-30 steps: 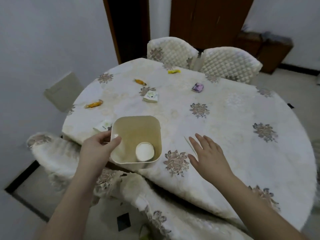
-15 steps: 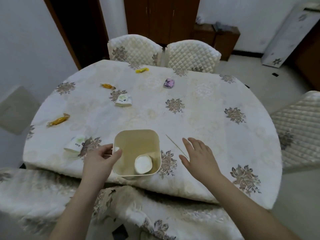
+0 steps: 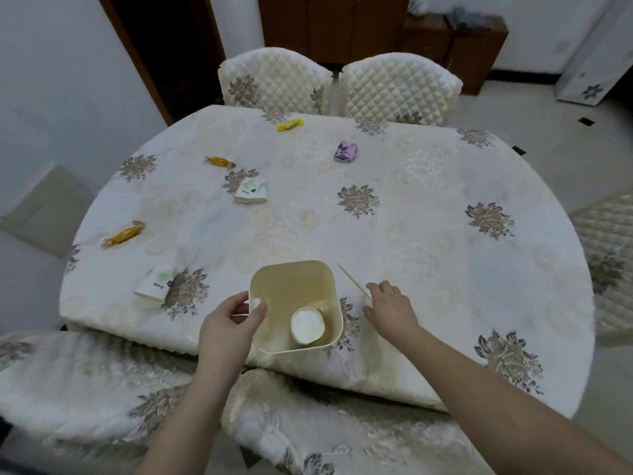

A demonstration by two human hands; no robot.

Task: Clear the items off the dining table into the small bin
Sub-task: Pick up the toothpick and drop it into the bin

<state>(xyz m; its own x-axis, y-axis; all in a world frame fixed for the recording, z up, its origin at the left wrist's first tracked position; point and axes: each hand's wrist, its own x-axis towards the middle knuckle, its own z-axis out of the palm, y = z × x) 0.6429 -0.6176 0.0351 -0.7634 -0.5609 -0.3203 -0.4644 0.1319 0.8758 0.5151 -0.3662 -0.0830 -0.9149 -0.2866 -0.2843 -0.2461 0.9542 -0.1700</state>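
Note:
A small cream bin [image 3: 291, 267] stands at the near edge of the round dining table [image 3: 428, 255], with a white cup [image 3: 307, 325] lying inside. My left hand [image 3: 227, 329] grips the bin's left rim, thumb inside. A thin wooden stick [image 3: 351, 279] lies on the cloth just right of the bin. My right hand [image 3: 388, 308] has its fingers curled down onto the stick's near end, pinching it. Scattered farther out are two orange candies [image 3: 123, 234] [image 3: 219, 161], a yellow candy [image 3: 289, 125], a purple packet [image 3: 346, 152] and two white tissue packets [image 3: 251, 190] [image 3: 156, 284].
Two quilted chairs [image 3: 277, 84] [image 3: 399, 85] stand at the table's far side and another chair [image 3: 606, 241] at the right. A covered chair [image 3: 85, 385] sits right below me at the near edge. Wooden cabinets line the back wall.
The view has swung right and back. My right hand's fingers went from straight and hovering to curled onto the stick's end. My left hand has kept its grip on the bin.

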